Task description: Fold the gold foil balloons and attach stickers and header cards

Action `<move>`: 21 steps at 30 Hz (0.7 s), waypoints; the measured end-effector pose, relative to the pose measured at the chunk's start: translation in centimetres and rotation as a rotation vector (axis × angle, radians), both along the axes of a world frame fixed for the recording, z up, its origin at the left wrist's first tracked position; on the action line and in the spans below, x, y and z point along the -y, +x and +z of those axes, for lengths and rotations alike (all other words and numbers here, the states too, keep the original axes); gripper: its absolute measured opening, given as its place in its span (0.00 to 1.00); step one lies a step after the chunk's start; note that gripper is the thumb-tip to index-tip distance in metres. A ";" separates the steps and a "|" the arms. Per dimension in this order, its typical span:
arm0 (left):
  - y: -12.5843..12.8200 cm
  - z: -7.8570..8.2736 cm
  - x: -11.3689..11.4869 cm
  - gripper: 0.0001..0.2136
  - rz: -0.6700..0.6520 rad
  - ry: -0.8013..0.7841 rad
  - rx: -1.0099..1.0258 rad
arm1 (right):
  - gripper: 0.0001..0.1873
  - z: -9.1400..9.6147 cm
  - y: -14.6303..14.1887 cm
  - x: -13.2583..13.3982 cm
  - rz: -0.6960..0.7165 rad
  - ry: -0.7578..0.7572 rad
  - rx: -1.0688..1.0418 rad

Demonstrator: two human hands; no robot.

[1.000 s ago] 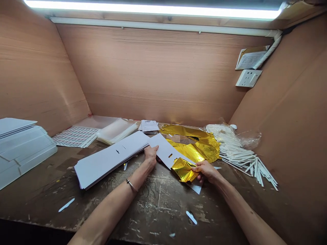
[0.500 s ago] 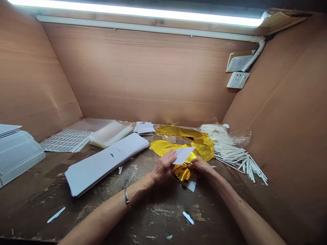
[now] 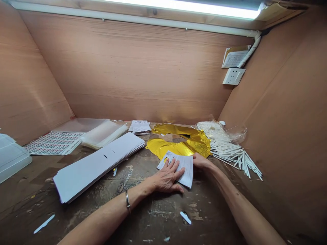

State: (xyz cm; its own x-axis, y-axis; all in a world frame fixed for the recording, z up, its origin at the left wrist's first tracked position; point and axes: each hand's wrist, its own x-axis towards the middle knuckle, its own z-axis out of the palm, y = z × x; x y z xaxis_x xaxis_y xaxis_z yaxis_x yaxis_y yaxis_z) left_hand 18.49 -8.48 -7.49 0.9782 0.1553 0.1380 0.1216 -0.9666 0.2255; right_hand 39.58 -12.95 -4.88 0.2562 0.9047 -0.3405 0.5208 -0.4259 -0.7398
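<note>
The left hand presses flat on a printed paper sheaf; the right hand touches its far edge, close by, its grip hidden. Gold foil lies just beyond, toward the tabletop's back edge, between white cards and white sticks.

The printed sheet carries a barcode, but its tiny print is unreadable.

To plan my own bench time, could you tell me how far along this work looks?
Nothing looks finished; the white card stack sits squared. In hand: the left hand and right hand hold printed sheets beside the gold foil. Left: white sticks and clear sleeves lie apart.
</note>
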 end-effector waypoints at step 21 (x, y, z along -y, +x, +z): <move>-0.1 0.8 -0.4 0.15 0.859 -1.642 1.024 | 0.05 -2.8 -2.3 0.9 0.209 0.372 0.265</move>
State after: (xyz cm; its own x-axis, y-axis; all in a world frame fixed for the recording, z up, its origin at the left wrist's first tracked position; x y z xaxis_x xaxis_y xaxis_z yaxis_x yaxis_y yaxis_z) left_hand 18.42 -8.08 -6.71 0.2972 0.9215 -0.2499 -0.3690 0.3522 0.8601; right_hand 37.28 -13.83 -7.66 0.0905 0.9936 0.0669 0.7574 -0.0251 -0.6525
